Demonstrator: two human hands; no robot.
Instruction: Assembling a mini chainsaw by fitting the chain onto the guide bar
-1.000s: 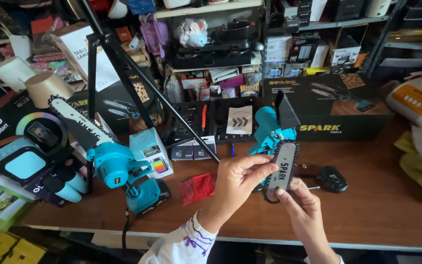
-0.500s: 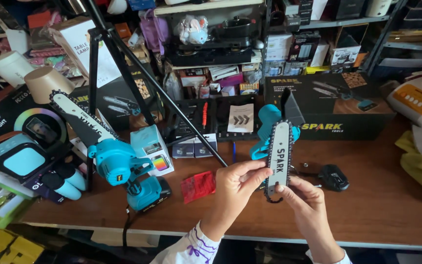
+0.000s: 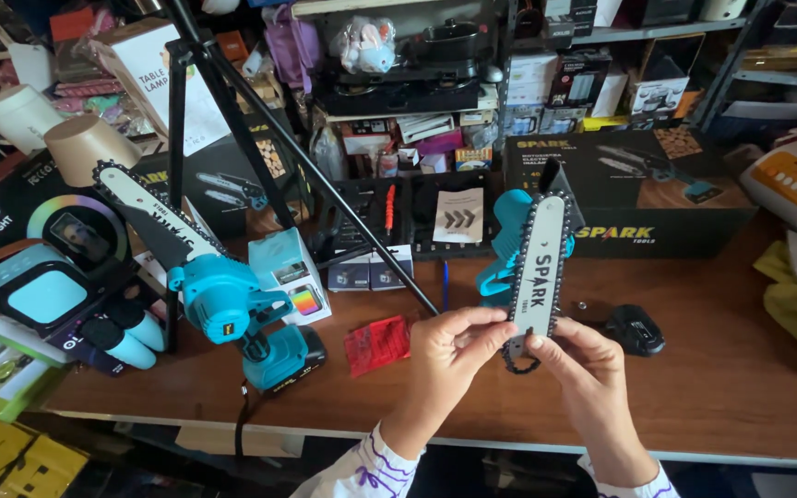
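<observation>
At the far left our blue chainsaw [image 3: 232,300] stands near the surface [image 3: 712,387] edge. Our left hand [image 3: 445,355] and right hand [image 3: 583,373] pinch the upright saw bar [image 3: 539,267] above bare wood. The black box [image 3: 638,189] behind is shut.

We've got the guide bar [image 3: 539,269] upright between our left hand [image 3: 445,360] and right hand [image 3: 583,369], chainsaw [image 3: 223,286] off to the left, packet [image 3: 377,344] between, box [image 3: 638,189] at the far right.
</observation>
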